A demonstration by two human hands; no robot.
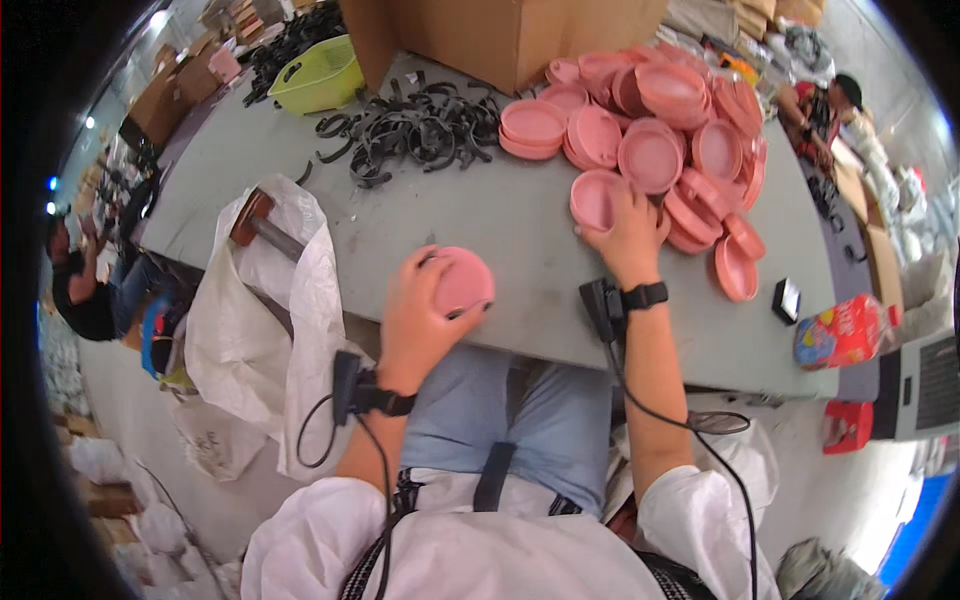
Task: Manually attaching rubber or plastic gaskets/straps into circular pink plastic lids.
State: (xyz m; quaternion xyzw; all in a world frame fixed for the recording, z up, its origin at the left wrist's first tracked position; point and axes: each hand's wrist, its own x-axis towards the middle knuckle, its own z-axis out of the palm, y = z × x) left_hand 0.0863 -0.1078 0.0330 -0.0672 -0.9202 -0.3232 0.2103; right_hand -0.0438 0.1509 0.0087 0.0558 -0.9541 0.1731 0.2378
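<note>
My left hand (412,318) is closed around a round pink case (466,280) over the table's near edge; small black parts show at the case's rim. Farther right, my right hand (632,238) has its fingers on a shallow round pink dish (594,198) at the near side of a heap. That heap of pink dishes (650,155) lies loosely stacked, some upright, some tilted. Left of the heap is a tangle of black curved plastic strips (425,125). Each wrist wears a black strap with a cabled device.
A cardboard box (480,40) stands at the table's far side, beside a green basket (318,78). A white sack (250,340) with a mallet (265,225) hangs at the left edge. To the right are a small black box (786,300) and a red package (846,332). People sit at both sides.
</note>
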